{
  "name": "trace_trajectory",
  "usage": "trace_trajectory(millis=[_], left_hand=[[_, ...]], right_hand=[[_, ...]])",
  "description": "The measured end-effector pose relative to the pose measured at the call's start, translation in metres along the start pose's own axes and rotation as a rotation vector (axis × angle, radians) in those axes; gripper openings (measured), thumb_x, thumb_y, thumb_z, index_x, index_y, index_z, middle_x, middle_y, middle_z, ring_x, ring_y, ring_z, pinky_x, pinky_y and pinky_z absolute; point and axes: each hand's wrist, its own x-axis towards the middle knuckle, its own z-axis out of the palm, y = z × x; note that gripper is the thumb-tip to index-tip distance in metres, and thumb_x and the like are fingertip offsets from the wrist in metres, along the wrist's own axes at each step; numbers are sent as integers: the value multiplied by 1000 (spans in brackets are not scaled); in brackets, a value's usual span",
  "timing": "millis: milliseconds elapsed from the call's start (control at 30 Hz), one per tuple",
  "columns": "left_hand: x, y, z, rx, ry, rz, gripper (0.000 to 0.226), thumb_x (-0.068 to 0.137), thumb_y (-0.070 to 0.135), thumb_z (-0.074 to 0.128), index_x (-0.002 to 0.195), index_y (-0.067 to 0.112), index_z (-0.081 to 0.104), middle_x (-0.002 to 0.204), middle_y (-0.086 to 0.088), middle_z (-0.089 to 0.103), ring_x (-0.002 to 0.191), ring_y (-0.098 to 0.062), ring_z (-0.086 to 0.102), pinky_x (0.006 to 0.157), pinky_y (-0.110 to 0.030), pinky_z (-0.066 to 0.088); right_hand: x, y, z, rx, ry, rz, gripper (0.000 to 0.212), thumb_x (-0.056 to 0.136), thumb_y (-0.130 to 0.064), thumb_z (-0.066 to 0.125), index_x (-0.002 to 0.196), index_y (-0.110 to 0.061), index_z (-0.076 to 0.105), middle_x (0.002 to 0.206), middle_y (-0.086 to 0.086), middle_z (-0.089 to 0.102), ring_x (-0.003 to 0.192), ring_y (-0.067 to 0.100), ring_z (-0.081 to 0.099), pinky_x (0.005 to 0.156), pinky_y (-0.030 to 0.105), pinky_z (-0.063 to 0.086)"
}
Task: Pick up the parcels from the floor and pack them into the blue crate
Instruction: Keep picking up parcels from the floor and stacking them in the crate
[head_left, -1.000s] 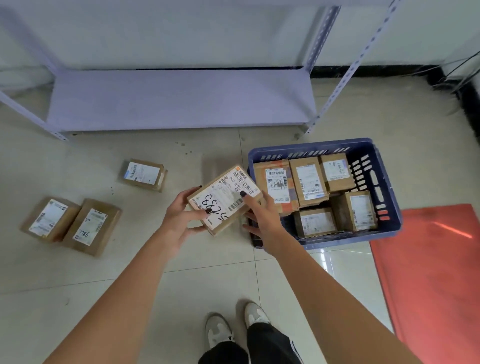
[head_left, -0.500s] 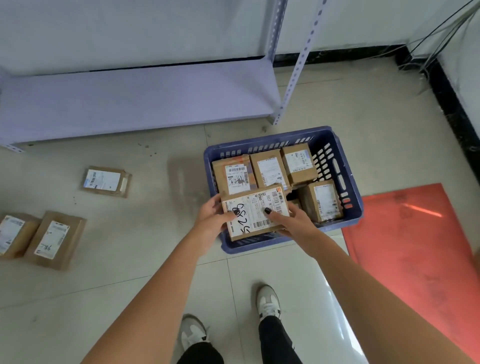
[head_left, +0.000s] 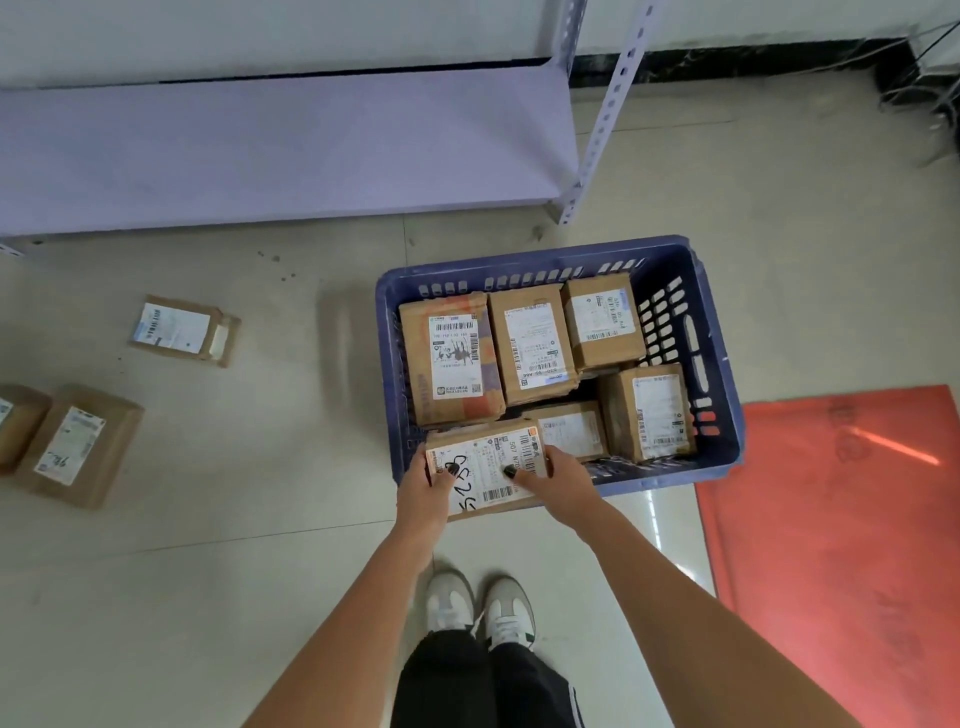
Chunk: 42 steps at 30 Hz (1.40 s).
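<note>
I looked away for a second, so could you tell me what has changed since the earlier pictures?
Both hands, left and right, carried the handwritten parcel rightward and down to the blue crate's near-left corner. Both still grip it. The three floor parcels stayed put.

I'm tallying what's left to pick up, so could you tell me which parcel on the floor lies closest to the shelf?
The lone parcel, flat with its white label up; the other two lie together farther away.

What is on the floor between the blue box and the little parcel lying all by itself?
Nothing: the head view shows bare floor tiles between the blue crate and the lone parcel.
</note>
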Motion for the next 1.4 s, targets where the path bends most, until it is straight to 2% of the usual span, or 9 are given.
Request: trace_trajectory(millis=[100, 433, 533, 667, 833, 867, 1000, 1200, 1400], left_hand=[[13, -4, 1, -43, -6, -4, 44, 94, 3, 43, 136, 14, 42, 124, -11, 59, 106, -24, 59, 82, -31, 49], [63, -11, 13, 132, 24, -80, 46, 101, 15, 27, 146, 20, 21, 135, -14, 50, 117, -28, 55, 90, -38, 51], [73, -19, 14, 216, 45, -147, 43, 101, 15, 26, 144, 15, 24, 132, -15, 52, 115, -29, 55, 76, -32, 51], [89, -24, 20, 348, 89, -163, 45, 97, 4, 34, 141, 0, 27, 131, -21, 52, 119, -33, 53, 95, -36, 46], [96, -27, 48, 495, 207, -102, 42, 97, -1, 30, 138, -9, 24, 138, -27, 40, 126, -38, 42, 101, -10, 29], [96, -31, 53, 504, 203, -103, 45, 98, 1, 30, 140, -10, 18, 141, -27, 36, 128, -36, 40, 106, -12, 22], [96, -35, 60, 592, 190, -121, 94, 87, 16, 57, 136, -20, -15, 146, -33, 23, 134, -32, 36, 110, -30, 35], [100, -34, 65, 602, -10, -156, 94, 91, 15, 47, 128, -17, -34, 148, -36, -16, 142, -43, -1, 118, -38, 8], [111, -40, 67, 487, -110, -214, 99, 93, 20, 47, 128, -6, -42, 151, -25, -21, 143, -37, -9, 119, -38, 7]], right_hand=[[15, 6, 8, -19, -2, 16, 43, 86, -29, 65, 122, -8, 54, 122, 6, 63, 110, 23, 58, 92, 33, 49], [66, 17, 31, -99, -26, 82, 40, 85, -31, 65, 118, -8, 56, 118, 6, 64, 108, 22, 59, 86, 28, 47], [79, 22, 37, -178, -54, 98, 41, 86, -30, 64, 118, -6, 57, 118, 9, 64, 108, 24, 60, 88, 31, 49], [99, 26, 44, -240, -48, 152, 42, 87, -27, 63, 121, -4, 53, 122, 12, 61, 113, 27, 57, 92, 35, 48], [126, 34, 58, -270, -5, 175, 42, 87, -24, 64, 121, -4, 54, 123, 12, 62, 113, 27, 57, 93, 35, 48], [131, 36, 61, -262, 4, 186, 41, 87, -22, 63, 122, -4, 53, 124, 13, 61, 114, 27, 57, 93, 34, 48], [149, 43, 60, -289, 6, 215, 43, 85, -23, 65, 121, -2, 56, 122, 15, 62, 114, 29, 57, 94, 37, 49], [163, 48, 68, -318, 55, 244, 40, 84, -24, 67, 117, -3, 58, 120, 14, 64, 111, 29, 59, 85, 33, 49], [172, 51, 82, -331, 50, 272, 33, 85, -12, 62, 116, -2, 56, 119, 17, 63, 110, 31, 59, 74, 28, 43]])
